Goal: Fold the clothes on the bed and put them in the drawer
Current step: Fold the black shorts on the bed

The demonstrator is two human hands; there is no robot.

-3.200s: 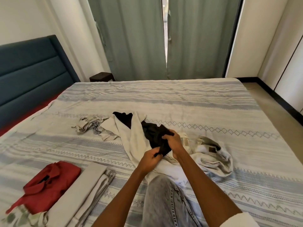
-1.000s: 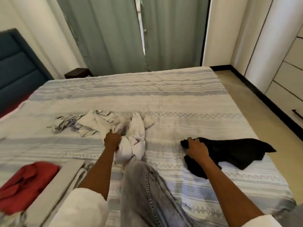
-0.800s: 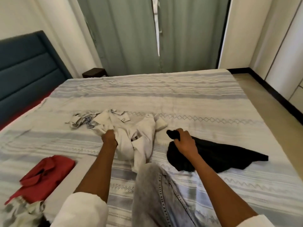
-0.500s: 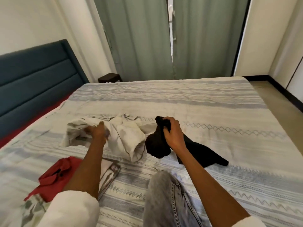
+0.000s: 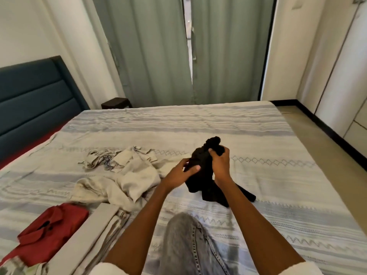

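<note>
A bunched black garment (image 5: 204,175) is lifted over the striped bed (image 5: 268,175), its lower end trailing on the cover. My right hand (image 5: 219,162) grips its upper part with curled fingers. My left hand (image 5: 179,174) holds the garment's left side, thumb across the cloth. To the left lies a crumpled heap of white and cream clothes (image 5: 129,175). At the near left sit a folded red shirt (image 5: 49,231) and a folded beige garment (image 5: 87,235).
My knee in grey jeans (image 5: 190,247) rests on the bed's near edge. A blue headboard (image 5: 33,102) stands at left, a dark stool (image 5: 116,103) by the green curtains (image 5: 158,50). Floor and cupboard fronts (image 5: 357,126) lie to the right.
My left hand let go of the white heap and came across to take the black garment. My right hand brought the black garment from the right side to the middle and raised it.
</note>
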